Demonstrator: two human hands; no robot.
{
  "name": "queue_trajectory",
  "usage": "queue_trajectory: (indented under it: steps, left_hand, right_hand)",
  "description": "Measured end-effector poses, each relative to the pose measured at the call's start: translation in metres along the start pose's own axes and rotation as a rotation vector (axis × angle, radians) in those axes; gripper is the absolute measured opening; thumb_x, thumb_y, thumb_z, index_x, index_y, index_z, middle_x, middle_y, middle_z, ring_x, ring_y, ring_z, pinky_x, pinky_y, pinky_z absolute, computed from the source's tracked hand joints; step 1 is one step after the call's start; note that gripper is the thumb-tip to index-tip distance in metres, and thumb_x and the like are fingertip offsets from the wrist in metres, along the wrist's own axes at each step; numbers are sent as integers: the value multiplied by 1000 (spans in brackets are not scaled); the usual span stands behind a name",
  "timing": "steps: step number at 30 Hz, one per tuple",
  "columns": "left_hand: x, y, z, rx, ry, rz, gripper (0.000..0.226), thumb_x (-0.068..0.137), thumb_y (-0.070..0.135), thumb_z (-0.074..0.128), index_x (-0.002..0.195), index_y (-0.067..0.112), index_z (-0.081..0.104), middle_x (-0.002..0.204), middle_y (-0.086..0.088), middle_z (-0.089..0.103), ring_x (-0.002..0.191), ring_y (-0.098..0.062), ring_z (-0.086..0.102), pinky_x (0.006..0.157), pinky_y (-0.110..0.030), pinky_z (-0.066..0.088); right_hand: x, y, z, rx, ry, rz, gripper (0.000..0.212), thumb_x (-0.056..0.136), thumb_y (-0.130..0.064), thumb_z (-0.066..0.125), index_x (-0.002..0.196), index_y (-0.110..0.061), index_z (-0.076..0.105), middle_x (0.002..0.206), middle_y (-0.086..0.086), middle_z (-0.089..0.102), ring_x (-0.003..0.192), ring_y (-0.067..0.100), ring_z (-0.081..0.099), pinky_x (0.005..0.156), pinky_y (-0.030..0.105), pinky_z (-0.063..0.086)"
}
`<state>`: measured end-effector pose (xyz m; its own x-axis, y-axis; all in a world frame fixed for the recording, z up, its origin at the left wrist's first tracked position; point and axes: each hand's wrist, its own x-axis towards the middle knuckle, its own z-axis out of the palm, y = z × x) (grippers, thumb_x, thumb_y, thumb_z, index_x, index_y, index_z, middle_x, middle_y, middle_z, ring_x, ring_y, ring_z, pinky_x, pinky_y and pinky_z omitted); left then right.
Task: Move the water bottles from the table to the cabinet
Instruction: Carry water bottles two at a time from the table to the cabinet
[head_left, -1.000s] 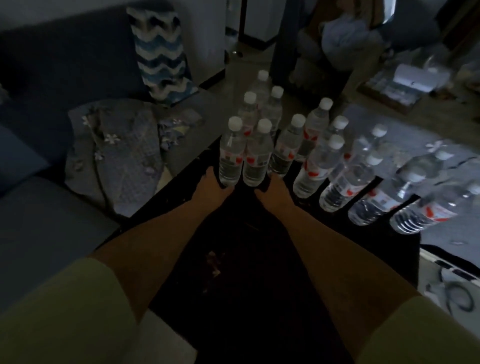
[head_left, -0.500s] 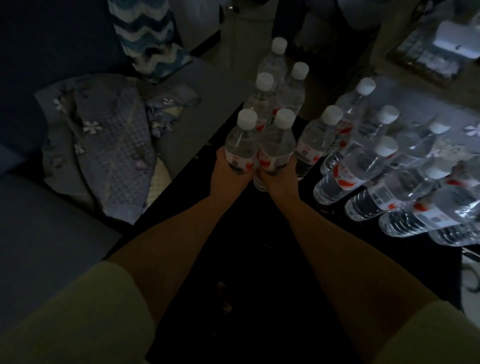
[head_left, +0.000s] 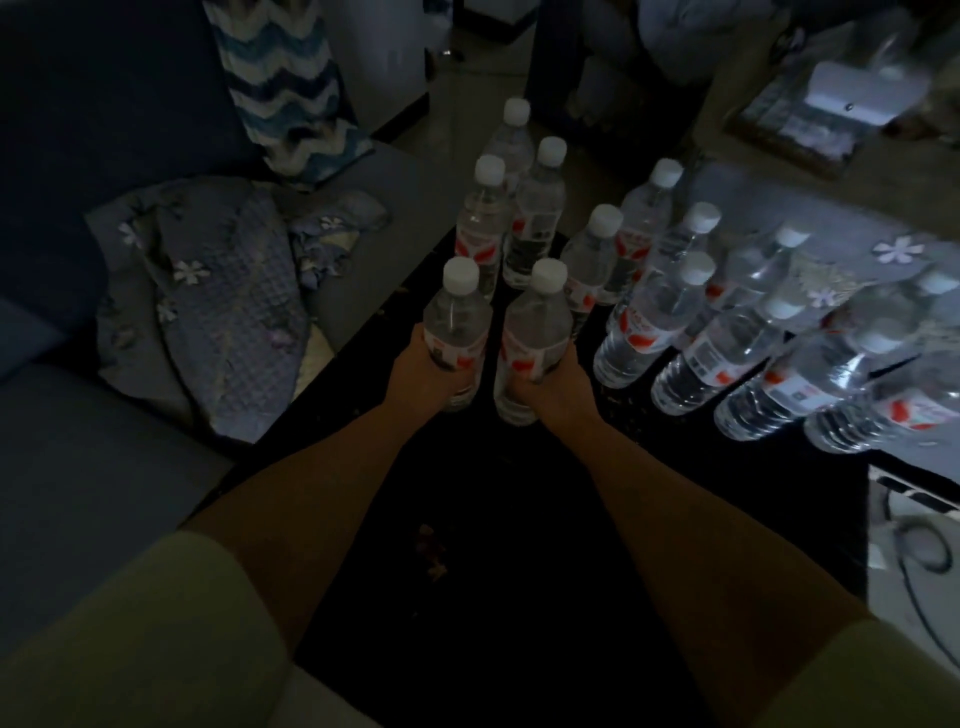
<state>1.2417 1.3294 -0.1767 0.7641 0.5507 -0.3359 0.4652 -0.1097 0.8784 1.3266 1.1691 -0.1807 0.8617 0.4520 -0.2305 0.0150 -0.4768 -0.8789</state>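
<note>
Above the near end of the dark table (head_left: 498, 571), two water bottles are held upright side by side, a narrow gap between them. The left hand (head_left: 428, 371) has its fingers curled round the lower body of the left bottle (head_left: 457, 327), just under the red-and-white label; the right hand (head_left: 558, 382) wraps the right bottle (head_left: 535, 338) the same way, its fingers pressed against the label. Both bottles are clear, with white caps, and their bases show below the hands. Whether those bases touch the table cannot be told in this dim light.

Just beyond the gripped pair, three more bottles (head_left: 535, 208) stand upright in a tight cluster at the table's far end. To the right of the grip, a packed group of bottles (head_left: 727, 332) fills that side of the table, running off toward the right edge of the view.

Left of the grip, well apart from it, a quilted floral blanket (head_left: 218, 306) lies crumpled on a blue sofa (head_left: 78, 415). A cushion with a zigzag pattern (head_left: 285, 88) leans against the sofa back beyond it. Both forearms reach forward from pale green sleeves (head_left: 130, 639).
</note>
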Motion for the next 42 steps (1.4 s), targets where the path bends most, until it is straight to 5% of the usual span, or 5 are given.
queue_trajectory:
  steps: [15,24,32,38,42]
  left_hand:
    - [-180,-12,84,-88,-108,-47,68,89,18,65,147,14,29,148,-8,40,134,-32,42,103,-36,37]
    - [-232,36,195,56,-374,-7,74,79,28,76,142,17,39,140,-7,51,127,-30,51,108,-46,40]
    - [-266,70,296,269,-546,265,45,67,30,79,108,21,62,98,2,71,90,-15,69,73,-23,48]
    - [-300,100,379,428,-814,438,49,67,38,78,110,23,61,102,2,71,96,-18,68,87,-33,54]
    - [-343,111,426,492,-946,571,56,64,43,79,113,21,62,104,2,70,98,-18,66,77,-25,48]
  right_hand:
    - [-181,76,-125,8,-60,198,64,88,-30,67,139,-8,33,139,12,49,125,31,51,90,31,41]
    - [-275,123,-216,-83,364,233,60,78,-30,77,125,-9,47,120,10,64,110,28,61,82,28,43]
    - [-357,162,-286,-53,683,412,59,76,-29,78,122,-7,48,114,11,64,107,30,60,83,31,44]
    - [-433,181,-317,13,959,563,53,76,-27,78,117,-10,50,105,3,61,87,16,52,74,27,38]
    - [-490,192,-323,67,1142,655,54,77,-27,77,119,-8,49,109,5,60,90,17,51,75,27,36]
